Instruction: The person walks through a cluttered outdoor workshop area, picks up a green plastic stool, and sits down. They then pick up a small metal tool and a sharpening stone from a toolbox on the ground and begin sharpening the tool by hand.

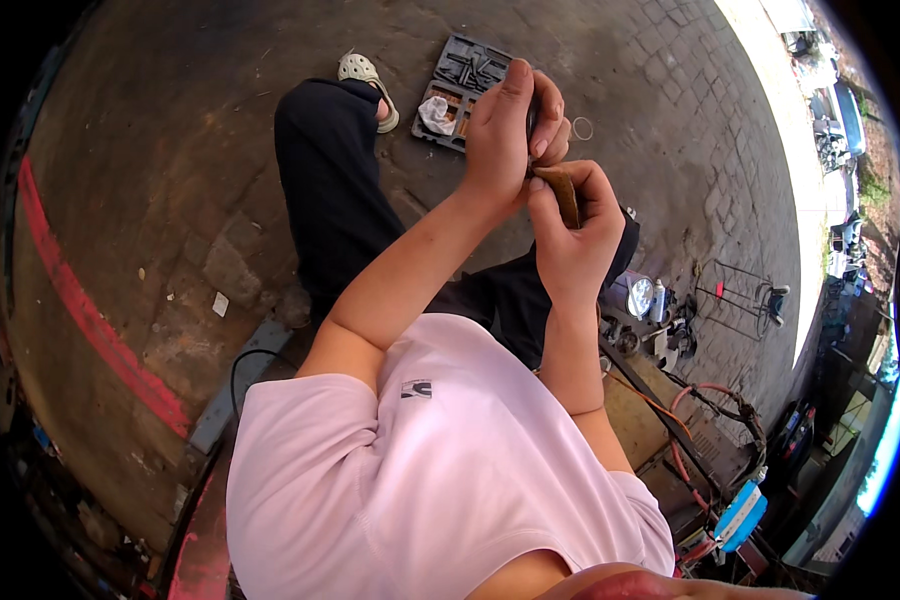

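Note:
Both of my hands are raised close together in front of me, above my lap. My right hand (582, 245) pinches a brownish, curved, worn-looking piece (562, 196) between thumb and fingers; its exact kind cannot be made out. Just beyond it, my left hand (505, 135) is closed with the thumb up and the fingers curled. A dark sliver shows along the left fingers, but what they grip is mostly hidden. The left fingertips sit very near the upper end of the brownish piece; whether they touch it is unclear.
On the ground beyond my hands lies an open dark tool case (460, 75) with a crumpled white cloth (436, 115) in it. A wire ring (583, 128) is beside it. To the right are a clear tub (634, 294), a bottle (658, 300) and a metal rack (740, 300).

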`<state>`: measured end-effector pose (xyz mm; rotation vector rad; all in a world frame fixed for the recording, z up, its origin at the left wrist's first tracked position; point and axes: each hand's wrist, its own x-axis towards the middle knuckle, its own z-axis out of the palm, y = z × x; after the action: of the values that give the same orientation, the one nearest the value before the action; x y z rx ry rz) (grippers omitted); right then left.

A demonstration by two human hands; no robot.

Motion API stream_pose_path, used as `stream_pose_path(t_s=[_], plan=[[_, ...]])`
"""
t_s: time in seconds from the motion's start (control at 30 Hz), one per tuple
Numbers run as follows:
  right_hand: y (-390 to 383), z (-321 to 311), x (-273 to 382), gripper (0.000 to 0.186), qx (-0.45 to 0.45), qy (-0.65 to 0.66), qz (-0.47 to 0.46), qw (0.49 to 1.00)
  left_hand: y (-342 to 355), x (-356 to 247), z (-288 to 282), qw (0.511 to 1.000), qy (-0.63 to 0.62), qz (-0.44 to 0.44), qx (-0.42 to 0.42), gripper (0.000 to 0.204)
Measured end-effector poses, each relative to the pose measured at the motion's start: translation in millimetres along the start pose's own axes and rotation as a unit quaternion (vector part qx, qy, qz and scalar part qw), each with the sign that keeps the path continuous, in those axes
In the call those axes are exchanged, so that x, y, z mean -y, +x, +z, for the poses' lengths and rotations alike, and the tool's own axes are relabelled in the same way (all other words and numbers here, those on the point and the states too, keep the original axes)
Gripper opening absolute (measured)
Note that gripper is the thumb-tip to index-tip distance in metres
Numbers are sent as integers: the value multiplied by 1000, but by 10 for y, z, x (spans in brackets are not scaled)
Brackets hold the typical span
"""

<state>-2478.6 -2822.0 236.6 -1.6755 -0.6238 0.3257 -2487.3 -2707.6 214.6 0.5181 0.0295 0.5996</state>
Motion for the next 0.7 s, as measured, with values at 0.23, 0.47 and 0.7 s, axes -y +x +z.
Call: stream_pose_path(t_s=[0.23, 0.47, 0.7], plan=[[-4, 50, -19, 9, -12, 7, -1, 1000, -22, -1, -12, 1000, -20, 9, -22, 46], [23, -94, 52, 8, 20, 439, 121, 890, -29, -193, 200, 983, -148, -95, -53, 40], [-85, -267, 202, 16, 74, 525, 118, 840, -127, -339, 541, 964, -222, -141, -47, 34]])
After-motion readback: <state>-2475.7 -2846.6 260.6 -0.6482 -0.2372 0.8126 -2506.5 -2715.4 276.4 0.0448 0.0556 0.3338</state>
